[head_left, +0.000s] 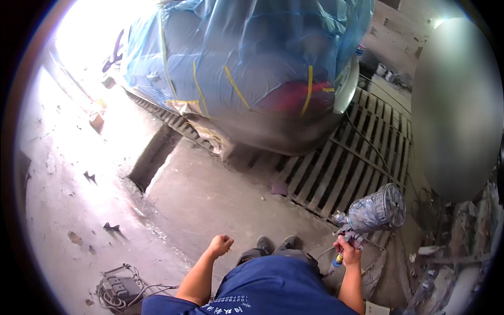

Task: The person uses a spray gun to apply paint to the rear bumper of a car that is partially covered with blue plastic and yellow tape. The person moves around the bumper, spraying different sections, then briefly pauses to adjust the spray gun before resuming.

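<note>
My right hand (348, 250) is closed round the handle of a paint spray gun (374, 211), held out to the right of my body. The gun's cup is large, dark-lidded and smeared with grey paint, and a hose with a yellow and blue fitting (336, 261) runs down from the handle. My left hand (220, 244) hangs in front of me with its fingers curled in and nothing visible in them. Ahead stands a car (252, 105) wrapped in blue plastic sheeting, with yellow tape strips and a bare grey lower bumper (283, 137). A red lamp shows through the plastic.
A slatted floor grate (336, 173) lies beside and under the car. An open floor channel (155, 157) runs at the left. Coiled cables surround a grey box (122, 287) at lower left. Clutter (446, 262) lines the right. A hose (370, 144) crosses the grate.
</note>
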Tool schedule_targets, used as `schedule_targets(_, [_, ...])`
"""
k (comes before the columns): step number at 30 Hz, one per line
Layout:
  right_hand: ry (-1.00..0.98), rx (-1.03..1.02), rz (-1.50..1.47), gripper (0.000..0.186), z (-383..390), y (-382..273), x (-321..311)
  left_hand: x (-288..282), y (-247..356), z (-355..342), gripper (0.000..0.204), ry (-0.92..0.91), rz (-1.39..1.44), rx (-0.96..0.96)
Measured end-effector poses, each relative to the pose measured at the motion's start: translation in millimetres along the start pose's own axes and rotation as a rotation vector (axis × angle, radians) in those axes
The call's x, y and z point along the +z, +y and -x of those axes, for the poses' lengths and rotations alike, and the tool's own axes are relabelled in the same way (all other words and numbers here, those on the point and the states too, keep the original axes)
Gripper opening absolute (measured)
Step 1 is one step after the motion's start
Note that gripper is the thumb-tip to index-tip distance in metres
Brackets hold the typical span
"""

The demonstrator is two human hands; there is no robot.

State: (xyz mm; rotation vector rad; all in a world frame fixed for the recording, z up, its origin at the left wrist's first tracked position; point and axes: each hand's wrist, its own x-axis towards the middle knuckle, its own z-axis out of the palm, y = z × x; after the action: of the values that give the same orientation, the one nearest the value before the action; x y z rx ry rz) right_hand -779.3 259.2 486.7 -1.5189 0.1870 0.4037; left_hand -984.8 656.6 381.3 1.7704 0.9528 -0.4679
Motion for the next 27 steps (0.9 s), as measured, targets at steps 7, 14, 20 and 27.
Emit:
schedule_targets(7, [-0.084, 0.064, -0.084, 0.009, -43, 15, 11, 3, -112, 46, 0.016, 0.225, 0.274, -0.323])
schedule_targets(14, [-0.118, 0.135, -0.091, 0.014, -60, 23, 25, 17, -129, 76, 0.017, 0.406, 0.335, -0.365])
schedule_targets(20, [-0.134, 0.104, -0.021, 0.015, -54, 14, 67, 1, -148, 59, 0.014, 0.374, 0.376, -0.302])
schedule_targets(27, [-0.098, 0.038, 0.036, 0.011, -49, 30, 133, -55, -219, -13, 0.03, 0.388, 0.136, -0.202])
